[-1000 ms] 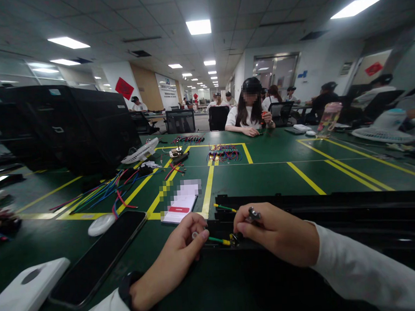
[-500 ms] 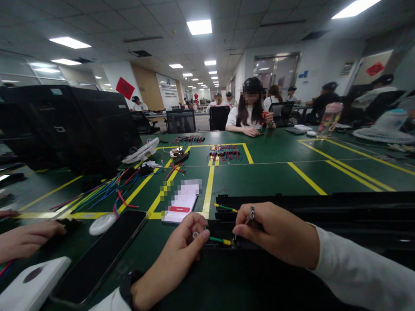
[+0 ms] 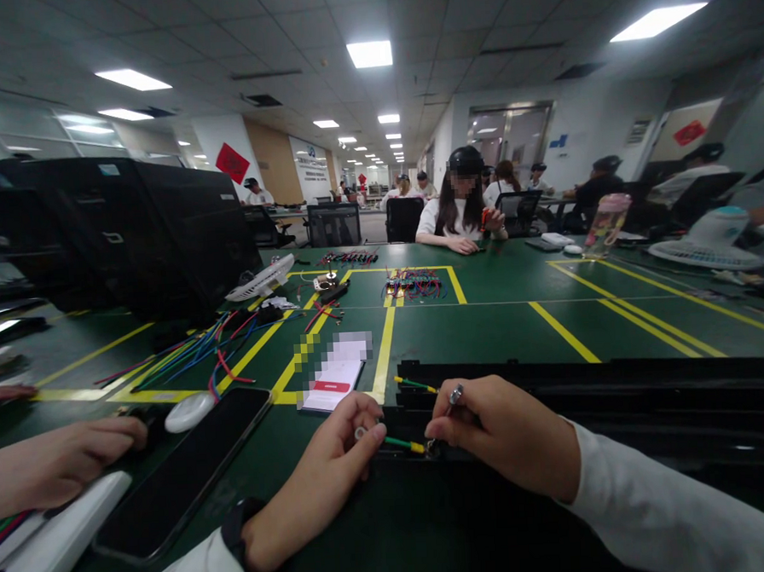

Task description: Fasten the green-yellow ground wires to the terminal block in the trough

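My left hand (image 3: 339, 450) is closed, pinching a short green-and-yellow wire (image 3: 400, 442) near its loose end, where a ring terminal (image 3: 361, 432) shows between the fingers. The wire's other end, with a yellow sleeve, meets a small metal fastener (image 3: 431, 446) on a long black metal panel (image 3: 593, 411). My right hand (image 3: 501, 429) is closed just above that fastener, around a small metal tool (image 3: 455, 394). Its shiny upper end sticks out over the fingers; the rest is mostly hidden, so its exact kind is unclear. Behind, another green-and-yellow wire (image 3: 416, 383) rises from the panel.
A co-worker's hand (image 3: 77, 456) is at the left by a white box (image 3: 56, 542). Near it lie a black phone (image 3: 193, 475), a round white case (image 3: 189, 411) and loose coloured wires (image 3: 193, 351). A lit phone (image 3: 339, 374) lies ahead. Wire bundles (image 3: 413, 283) sit farther back.
My right hand has shifted slightly left, and the metal tool in it has turned a little. My left hand stays in place. The co-worker's hand at the left has moved right.
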`<state>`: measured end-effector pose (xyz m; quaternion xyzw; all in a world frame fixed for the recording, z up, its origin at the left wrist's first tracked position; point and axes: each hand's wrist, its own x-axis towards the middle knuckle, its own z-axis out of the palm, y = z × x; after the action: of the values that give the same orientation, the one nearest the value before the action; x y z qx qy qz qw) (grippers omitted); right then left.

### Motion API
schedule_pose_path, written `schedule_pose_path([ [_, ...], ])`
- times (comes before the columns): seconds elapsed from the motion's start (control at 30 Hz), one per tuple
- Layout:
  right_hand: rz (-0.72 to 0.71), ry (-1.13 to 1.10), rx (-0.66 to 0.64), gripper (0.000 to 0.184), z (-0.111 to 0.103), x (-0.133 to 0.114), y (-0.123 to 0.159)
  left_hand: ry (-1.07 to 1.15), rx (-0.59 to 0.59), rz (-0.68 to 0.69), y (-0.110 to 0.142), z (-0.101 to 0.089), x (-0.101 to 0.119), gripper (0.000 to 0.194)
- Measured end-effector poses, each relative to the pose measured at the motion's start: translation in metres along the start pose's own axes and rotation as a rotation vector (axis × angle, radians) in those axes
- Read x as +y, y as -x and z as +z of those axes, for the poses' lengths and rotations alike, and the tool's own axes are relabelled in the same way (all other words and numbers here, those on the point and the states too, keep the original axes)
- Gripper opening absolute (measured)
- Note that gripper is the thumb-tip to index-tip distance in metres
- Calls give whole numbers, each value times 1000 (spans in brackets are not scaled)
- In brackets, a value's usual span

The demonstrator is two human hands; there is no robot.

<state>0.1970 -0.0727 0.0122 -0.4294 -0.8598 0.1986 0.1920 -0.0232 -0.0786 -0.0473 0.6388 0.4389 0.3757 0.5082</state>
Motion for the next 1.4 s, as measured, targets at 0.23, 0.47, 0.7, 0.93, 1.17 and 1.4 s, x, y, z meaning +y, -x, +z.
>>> schedule_pose_path([
  [0.23, -33, 29, 18, 16, 4, -1, 1, -5, -4, 10, 0, 0, -4, 15],
  [0.47, -13, -69, -100, 19, -1, 5, 1, -9, -12, 7, -1, 0, -2, 15],
  [0.7, -28, -120, -58, 19, -7, 4, 0, -5, -11, 13, -2, 0, -4, 15],
  [0.93, -4, -31, 27, 27, -2, 3, -1, 6, -13, 10, -2, -1, -5, 15],
  [1.17, -7, 13, -5, 22, 1, 0, 0, 15, 2, 1, -3, 0, -4, 15],
  [1.4, -14, -10, -61, 18, -2, 2, 0, 14, 4, -5, -1, 0, -4, 16],
])
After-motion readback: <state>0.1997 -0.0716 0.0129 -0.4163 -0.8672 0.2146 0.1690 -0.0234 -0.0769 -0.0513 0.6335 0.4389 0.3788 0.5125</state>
